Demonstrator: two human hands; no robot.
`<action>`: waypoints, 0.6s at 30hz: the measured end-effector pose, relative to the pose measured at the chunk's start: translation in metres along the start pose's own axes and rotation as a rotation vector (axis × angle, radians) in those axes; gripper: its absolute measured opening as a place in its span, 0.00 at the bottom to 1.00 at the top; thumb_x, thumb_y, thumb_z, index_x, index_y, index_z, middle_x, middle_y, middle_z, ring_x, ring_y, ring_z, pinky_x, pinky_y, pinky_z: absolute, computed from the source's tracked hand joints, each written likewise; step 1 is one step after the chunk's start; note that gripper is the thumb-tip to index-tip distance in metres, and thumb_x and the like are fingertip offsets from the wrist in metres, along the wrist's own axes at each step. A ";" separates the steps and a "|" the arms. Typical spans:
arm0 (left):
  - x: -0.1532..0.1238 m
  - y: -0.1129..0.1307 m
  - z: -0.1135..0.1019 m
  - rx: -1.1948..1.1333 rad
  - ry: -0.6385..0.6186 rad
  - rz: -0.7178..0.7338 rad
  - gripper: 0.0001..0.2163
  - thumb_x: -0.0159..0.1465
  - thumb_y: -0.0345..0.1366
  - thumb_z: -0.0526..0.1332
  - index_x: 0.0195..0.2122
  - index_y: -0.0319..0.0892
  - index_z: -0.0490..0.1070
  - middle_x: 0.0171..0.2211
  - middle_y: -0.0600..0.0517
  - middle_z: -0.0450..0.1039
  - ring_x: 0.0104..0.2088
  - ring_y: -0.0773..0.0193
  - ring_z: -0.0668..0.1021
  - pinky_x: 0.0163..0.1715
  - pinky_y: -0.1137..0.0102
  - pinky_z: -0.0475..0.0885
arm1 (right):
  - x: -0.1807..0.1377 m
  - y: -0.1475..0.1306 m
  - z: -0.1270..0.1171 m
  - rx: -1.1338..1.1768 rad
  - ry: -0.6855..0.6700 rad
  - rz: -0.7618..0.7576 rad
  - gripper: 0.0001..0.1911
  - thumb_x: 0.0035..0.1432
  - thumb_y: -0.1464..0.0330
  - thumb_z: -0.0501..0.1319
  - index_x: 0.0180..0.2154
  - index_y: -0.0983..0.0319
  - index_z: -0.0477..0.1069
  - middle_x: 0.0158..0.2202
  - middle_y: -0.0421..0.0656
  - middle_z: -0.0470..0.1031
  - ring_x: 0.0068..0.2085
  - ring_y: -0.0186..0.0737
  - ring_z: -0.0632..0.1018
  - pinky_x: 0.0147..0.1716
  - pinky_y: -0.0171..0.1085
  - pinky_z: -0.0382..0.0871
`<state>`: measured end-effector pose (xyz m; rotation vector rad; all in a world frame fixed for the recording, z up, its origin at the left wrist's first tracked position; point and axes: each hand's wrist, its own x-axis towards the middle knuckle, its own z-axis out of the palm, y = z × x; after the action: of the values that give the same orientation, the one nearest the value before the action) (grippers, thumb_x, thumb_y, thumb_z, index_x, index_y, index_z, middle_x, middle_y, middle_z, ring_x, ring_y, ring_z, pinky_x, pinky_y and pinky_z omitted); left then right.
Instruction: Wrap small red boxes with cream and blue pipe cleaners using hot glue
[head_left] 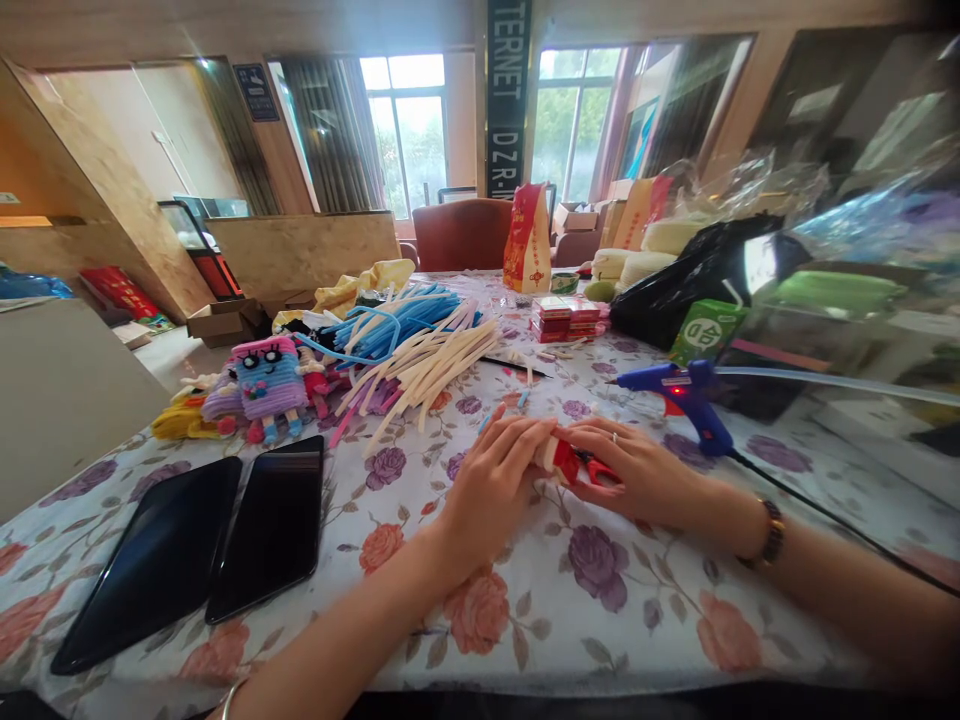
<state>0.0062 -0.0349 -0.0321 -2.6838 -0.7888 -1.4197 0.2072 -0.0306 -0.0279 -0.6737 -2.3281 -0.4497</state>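
My left hand is closed around a small red and cream piece just above the tablecloth. My right hand meets it from the other side, its fingertips at the same piece. Tucked under the right hand's fingers is a red loop, seemingly the handle of scissors; any blades are hidden. Beyond the hands lies a pile of cream fuzzy stems and blue fuzzy stems. A blue glue gun with a lit red light rests to the right of my right hand.
Two black tablets or phones lie at the left. Behind them sit several fuzzy dolls. Small red boxes, a red and yellow bag and a black plastic bag stand farther back. The glue gun's cord runs right.
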 end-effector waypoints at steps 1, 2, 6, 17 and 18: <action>0.000 -0.001 0.000 -0.004 -0.002 -0.010 0.17 0.63 0.27 0.53 0.54 0.43 0.60 0.47 0.48 0.71 0.50 0.61 0.72 0.57 0.55 0.62 | -0.001 0.000 0.001 -0.004 -0.007 0.010 0.26 0.57 0.68 0.57 0.57 0.59 0.55 0.41 0.47 0.76 0.42 0.43 0.77 0.39 0.44 0.75; 0.000 -0.001 0.001 -0.007 -0.005 -0.019 0.18 0.63 0.28 0.54 0.54 0.44 0.60 0.48 0.48 0.71 0.50 0.61 0.72 0.57 0.55 0.62 | -0.001 0.001 0.001 -0.007 -0.014 0.022 0.28 0.57 0.69 0.57 0.58 0.59 0.54 0.42 0.48 0.75 0.43 0.44 0.77 0.40 0.45 0.75; 0.000 -0.002 0.002 -0.014 -0.031 -0.041 0.21 0.62 0.29 0.55 0.57 0.44 0.57 0.50 0.47 0.69 0.52 0.61 0.70 0.59 0.54 0.59 | -0.004 0.003 0.004 0.020 -0.039 0.082 0.33 0.55 0.68 0.59 0.60 0.57 0.50 0.49 0.49 0.71 0.50 0.46 0.73 0.46 0.49 0.72; 0.000 0.001 0.002 -0.028 -0.071 -0.085 0.19 0.62 0.27 0.55 0.55 0.42 0.57 0.50 0.47 0.68 0.53 0.60 0.68 0.59 0.53 0.58 | -0.013 0.011 -0.002 0.188 0.033 0.218 0.33 0.53 0.63 0.62 0.59 0.59 0.53 0.58 0.52 0.60 0.59 0.49 0.63 0.55 0.52 0.62; 0.000 0.001 0.002 -0.027 -0.074 -0.092 0.19 0.62 0.28 0.55 0.54 0.42 0.57 0.50 0.47 0.68 0.53 0.60 0.68 0.59 0.53 0.58 | -0.014 0.012 -0.003 0.177 0.058 0.261 0.28 0.55 0.64 0.60 0.57 0.58 0.57 0.57 0.51 0.62 0.58 0.49 0.65 0.54 0.52 0.64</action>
<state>0.0082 -0.0355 -0.0328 -2.7690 -0.9162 -1.3655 0.2245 -0.0272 -0.0336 -0.8509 -2.1562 -0.1405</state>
